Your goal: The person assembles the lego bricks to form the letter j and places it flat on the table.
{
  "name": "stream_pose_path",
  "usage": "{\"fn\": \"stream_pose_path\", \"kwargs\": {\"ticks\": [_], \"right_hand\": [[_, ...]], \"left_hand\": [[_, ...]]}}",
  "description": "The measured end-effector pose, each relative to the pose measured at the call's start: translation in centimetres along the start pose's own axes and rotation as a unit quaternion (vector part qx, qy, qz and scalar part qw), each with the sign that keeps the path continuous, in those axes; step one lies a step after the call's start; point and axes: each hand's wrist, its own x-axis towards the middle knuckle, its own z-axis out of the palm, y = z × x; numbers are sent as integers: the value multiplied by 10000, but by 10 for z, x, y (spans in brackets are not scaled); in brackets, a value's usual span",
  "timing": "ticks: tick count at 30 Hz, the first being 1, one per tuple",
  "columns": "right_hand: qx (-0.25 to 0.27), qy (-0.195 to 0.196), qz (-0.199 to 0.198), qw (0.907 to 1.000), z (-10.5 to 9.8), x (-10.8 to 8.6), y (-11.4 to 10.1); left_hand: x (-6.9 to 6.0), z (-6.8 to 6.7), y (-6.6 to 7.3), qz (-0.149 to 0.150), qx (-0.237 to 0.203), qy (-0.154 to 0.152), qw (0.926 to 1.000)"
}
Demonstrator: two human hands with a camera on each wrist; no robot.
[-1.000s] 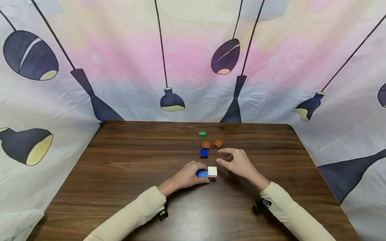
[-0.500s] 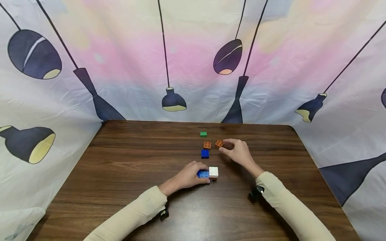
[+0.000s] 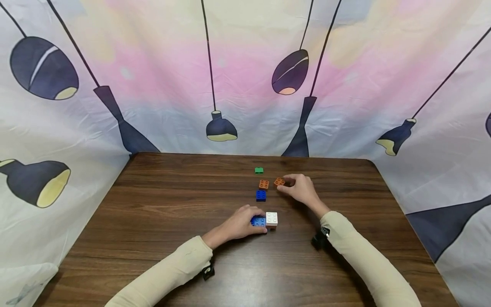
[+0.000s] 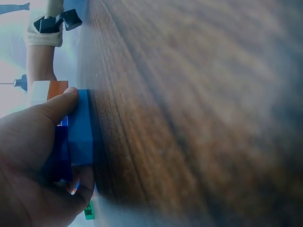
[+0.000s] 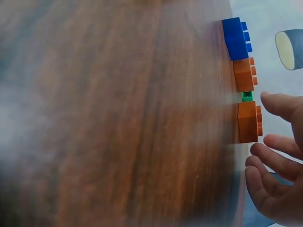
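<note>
My left hand (image 3: 241, 222) grips a small assembly of toy building bricks near the table's middle, thumb on the near side and fingers on the far side. A long blue brick (image 4: 80, 127) forms its base, with a dark blue brick (image 4: 60, 153) under my palm. On the right end a white brick (image 3: 271, 218) tops an orange-brown brick (image 4: 57, 89). Farther back, my right hand (image 3: 303, 189) has its thumb and fingers spread about a loose orange brick (image 3: 279, 182). In the right wrist view, gaps show between the fingertips and that brick (image 5: 248, 122).
Left of that brick lies another orange brick (image 3: 264, 184), with a dark blue brick (image 3: 261, 195) just in front. A small green brick (image 3: 258, 170) sits near the back edge of the wooden table (image 3: 172, 183). A printed cloth (image 3: 161, 76) hangs behind.
My right hand has moved away from the assembly, forward to the loose orange brick on the right. My left hand has kept its hold on the assembly.
</note>
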Motion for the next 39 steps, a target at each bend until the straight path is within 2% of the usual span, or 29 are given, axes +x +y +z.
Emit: {"fn": "stream_pose_path", "kwargs": {"ticks": [18,34,39], "right_hand": [[-191,-37,310,9993,10,9,-5],[-137,-32,203,9997,5,4,1],[-84,-31,17,10000,2,1,1]], "left_hand": [[0,0,-2,4,24,-32,10000],[0,-1,2,-82,-6,-50,10000],[0,-1,1,-53,32,-45,10000]]}}
